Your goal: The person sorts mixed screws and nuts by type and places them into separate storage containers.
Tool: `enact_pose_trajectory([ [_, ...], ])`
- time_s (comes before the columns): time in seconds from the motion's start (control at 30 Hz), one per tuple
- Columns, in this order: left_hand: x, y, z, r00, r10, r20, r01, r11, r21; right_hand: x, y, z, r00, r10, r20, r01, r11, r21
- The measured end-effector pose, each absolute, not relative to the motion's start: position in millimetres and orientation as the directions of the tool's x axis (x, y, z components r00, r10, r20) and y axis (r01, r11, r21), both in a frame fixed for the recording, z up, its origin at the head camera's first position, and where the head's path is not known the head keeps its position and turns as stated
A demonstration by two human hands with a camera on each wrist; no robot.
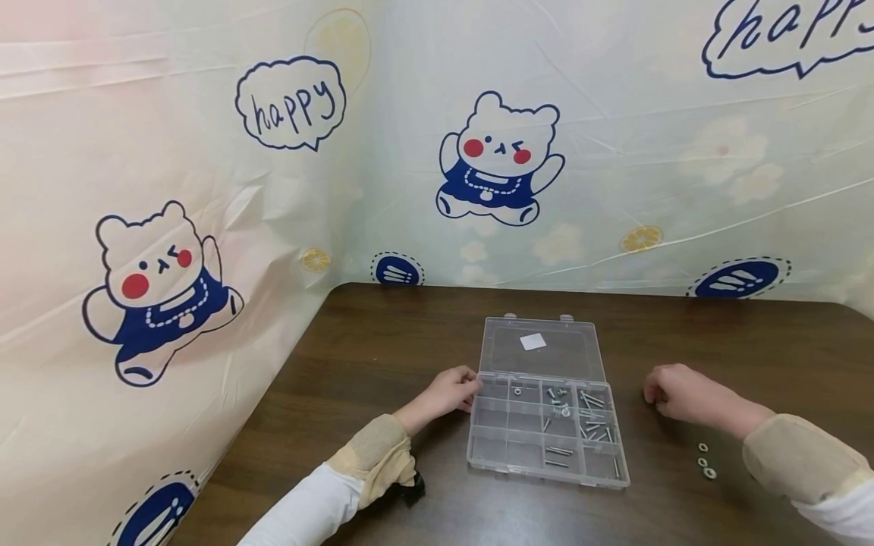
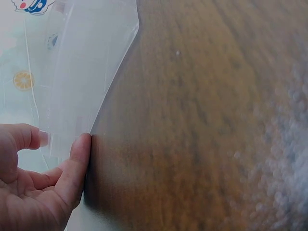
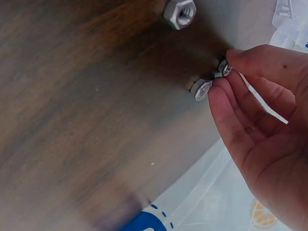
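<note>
A clear plastic compartment box (image 1: 488, 453) lies on the table with its lid (image 1: 573, 356) folded back. My left hand (image 1: 447, 393) pinches the box's left side near the hinge; the left wrist view shows the thumb and a finger on either face of the wall (image 2: 91, 62). To the right of the box, my right hand (image 1: 690, 394) is low over the table. In the right wrist view its thumb and fingers pinch a small metal nut (image 3: 224, 67), with another nut (image 3: 200, 90) against a fingertip. A larger-looking hex nut (image 3: 180, 13) is nearer that camera.
Several screws (image 1: 594, 432) lie in the box's right-hand compartments, and one nut (image 1: 517, 391) in a rear one. Three nuts (image 1: 703, 462) lie on the brown table (image 1: 382, 341) beside the right forearm. A printed curtain (image 1: 614, 152) hangs behind.
</note>
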State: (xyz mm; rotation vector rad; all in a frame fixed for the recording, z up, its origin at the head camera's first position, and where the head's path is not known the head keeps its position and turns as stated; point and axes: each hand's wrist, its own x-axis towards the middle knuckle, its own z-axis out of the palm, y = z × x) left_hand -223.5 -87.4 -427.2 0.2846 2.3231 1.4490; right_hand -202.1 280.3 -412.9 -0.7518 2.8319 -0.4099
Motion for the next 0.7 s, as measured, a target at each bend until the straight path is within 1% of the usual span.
enact_pose_trajectory([
  [0.1,-219.1,-86.0,-418.1,-0.903,0.374,-0.213,-0.029,0.441,0.897,-200.2,279.9,-412.6,-0.856,-0.510,-0.090,-0.462,0.831,-0.310],
  [0.3,-229.2,-88.1,-436.7,-0.906,0.361,-0.221,-0.038,0.450,0.892,-197.9,279.5,-409.9,-0.831,-0.556,0.026,-0.539,0.793,-0.283],
  [0.4,-230.3,-88.3,-438.8,-0.906,0.356,-0.228,-0.045,0.455,0.889,-196.6,276.1,-405.3,-0.814,-0.575,0.080,-0.573,0.776,-0.264],
  [0.5,-229.9,-88.5,-438.7,-0.907,0.356,-0.224,-0.041,0.456,0.889,-193.7,269.7,-398.4,-0.811,-0.578,0.085,-0.578,0.772,-0.264],
  [0.7,-229.5,-88.4,-438.0,-0.906,0.360,-0.223,-0.035,0.460,0.887,-189.8,257.6,-386.9,-0.785,-0.602,0.144,-0.618,0.745,-0.250],
])
